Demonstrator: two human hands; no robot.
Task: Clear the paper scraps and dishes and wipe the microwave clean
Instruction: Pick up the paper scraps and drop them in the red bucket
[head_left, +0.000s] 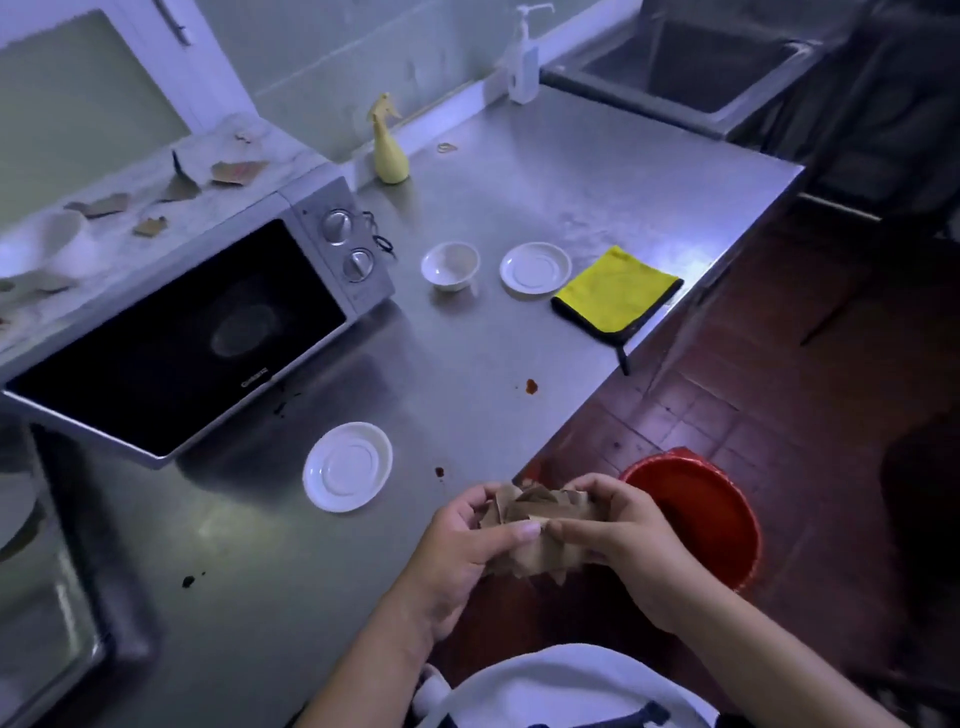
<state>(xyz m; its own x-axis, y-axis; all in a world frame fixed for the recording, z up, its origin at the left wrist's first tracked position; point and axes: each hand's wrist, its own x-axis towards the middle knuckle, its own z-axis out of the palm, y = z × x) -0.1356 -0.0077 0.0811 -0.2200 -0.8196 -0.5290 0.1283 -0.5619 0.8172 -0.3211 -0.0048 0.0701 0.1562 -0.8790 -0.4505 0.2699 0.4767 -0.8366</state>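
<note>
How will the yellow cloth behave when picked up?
The cloth lies flat and folded, so it will probably droop and unfold. It looks light, and may slide easily on the smooth steel counter.

— Left on the bench (571, 171)?
— Under paper scraps (236, 171), the microwave (176, 332); near saucer (347, 466) before it.
— And rightward?
— In a row: cup (450, 265), far saucer (535, 268), cloth (615, 296); spray bottle (388, 145) behind; bucket (696, 514) on the floor (779, 395).

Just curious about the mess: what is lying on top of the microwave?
Several torn brown paper scraps lie scattered on the microwave top, beside a white dish near its left end. The surface under them is covered, and the left end runs out of frame.
</note>
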